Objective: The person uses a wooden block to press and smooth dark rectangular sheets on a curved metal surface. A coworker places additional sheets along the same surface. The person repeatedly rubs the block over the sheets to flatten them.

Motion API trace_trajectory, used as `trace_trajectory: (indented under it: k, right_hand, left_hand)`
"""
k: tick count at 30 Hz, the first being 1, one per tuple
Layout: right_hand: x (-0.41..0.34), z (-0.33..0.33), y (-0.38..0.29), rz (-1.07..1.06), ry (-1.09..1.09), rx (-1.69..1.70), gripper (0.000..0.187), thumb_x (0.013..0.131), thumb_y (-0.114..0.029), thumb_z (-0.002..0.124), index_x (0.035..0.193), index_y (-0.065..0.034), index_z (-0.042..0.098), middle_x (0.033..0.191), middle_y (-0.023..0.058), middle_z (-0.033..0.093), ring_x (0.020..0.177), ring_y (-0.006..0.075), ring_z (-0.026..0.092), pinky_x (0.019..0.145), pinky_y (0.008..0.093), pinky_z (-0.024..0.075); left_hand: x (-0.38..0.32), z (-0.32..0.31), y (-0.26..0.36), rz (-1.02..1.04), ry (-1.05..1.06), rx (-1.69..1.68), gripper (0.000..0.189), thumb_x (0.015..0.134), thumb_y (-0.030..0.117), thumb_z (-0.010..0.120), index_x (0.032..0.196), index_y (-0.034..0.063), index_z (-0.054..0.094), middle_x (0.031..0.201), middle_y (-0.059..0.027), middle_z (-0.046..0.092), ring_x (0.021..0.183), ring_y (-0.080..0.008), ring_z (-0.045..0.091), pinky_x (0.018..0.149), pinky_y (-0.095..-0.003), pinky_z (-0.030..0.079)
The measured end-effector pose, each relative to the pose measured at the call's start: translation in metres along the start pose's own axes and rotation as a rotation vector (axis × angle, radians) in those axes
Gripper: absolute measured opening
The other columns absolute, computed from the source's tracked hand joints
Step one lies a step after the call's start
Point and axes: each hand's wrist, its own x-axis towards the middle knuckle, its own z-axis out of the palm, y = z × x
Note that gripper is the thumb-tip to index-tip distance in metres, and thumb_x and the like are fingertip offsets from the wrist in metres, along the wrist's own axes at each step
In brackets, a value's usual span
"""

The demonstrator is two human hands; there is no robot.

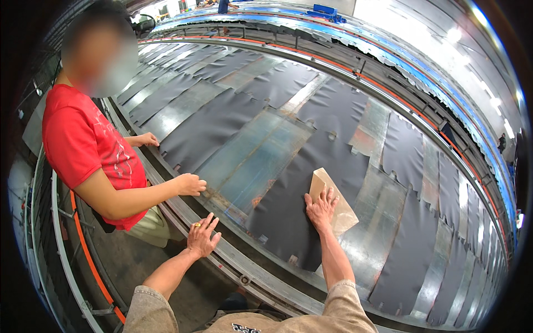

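My right hand (322, 210) lies with its fingers spread over a tan folded sheet (339, 208), paper or film. The thumb sits off the sheet's left edge, on a black fabric panel (287, 204). That panel is spread across the metal-topped table (254, 154), and its near end reaches the table's front edge. My left hand (202, 237) holds nothing, fingers apart, over the metal rail (233, 258) along that edge. Left of it stands a co-worker in a red shirt (95, 150), one loosely closed hand (190, 184) above the table edge.
More black panels (408, 249) alternate with bare metal strips along the table. A far rail (362, 75) with an orange strip runs behind. Beyond it are blue-covered tables (266, 16) and a blue machine (327, 12). Another rail with an orange strip (85, 233) curves at left.
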Motion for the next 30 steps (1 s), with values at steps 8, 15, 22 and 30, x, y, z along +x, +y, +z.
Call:
trace_trajectory:
  k: [8,15,22,30]
  right_hand:
    - [-0.022,-0.001,-0.015,-0.021,-0.021,0.032,0.083,0.098,-0.060,0.043,0.151,0.0041,0.037,0.163,0.0101,0.029,0.152,0.0360,0.017,0.122,0.0584,0.0064]
    - [-0.068,0.003,-0.043,-0.129,-0.012,0.090,0.077,0.097,-0.054,0.051,0.147,0.0049,0.044,0.162,0.0105,0.030,0.151,0.0374,0.020,0.122,0.0595,0.0088]
    - [-0.114,-0.001,-0.067,-0.188,-0.099,0.266,0.047,0.103,-0.031,0.047,0.138,-0.0004,0.055,0.155,0.0102,0.044,0.150,0.0383,0.023,0.121,0.0602,0.0064]
    - [-0.125,0.019,-0.071,-0.099,-0.100,0.399,0.044,0.105,-0.033,0.045,0.138,-0.0068,0.056,0.143,0.0113,0.056,0.150,0.0343,0.026,0.122,0.0562,0.0035]
  left_hand:
    - [0.001,0.000,0.002,0.002,0.013,0.022,0.057,0.096,0.038,0.056,0.145,0.0108,0.050,0.158,-0.0120,0.037,0.137,-0.0309,0.044,0.111,-0.0470,0.034]
    - [-0.001,-0.003,0.003,0.028,0.066,-0.024,0.056,0.095,0.037,0.056,0.144,0.0096,0.051,0.157,-0.0116,0.039,0.135,-0.0313,0.045,0.110,-0.0468,0.034]
    - [0.002,0.002,0.001,-0.020,-0.028,-0.001,0.057,0.100,0.041,0.050,0.150,0.0147,0.044,0.161,-0.0078,0.033,0.139,-0.0280,0.040,0.114,-0.0437,0.030]
    - [-0.002,0.000,-0.001,-0.037,-0.049,0.038,0.059,0.101,0.046,0.046,0.153,0.0171,0.041,0.162,-0.0070,0.031,0.141,-0.0275,0.039,0.116,-0.0438,0.028]
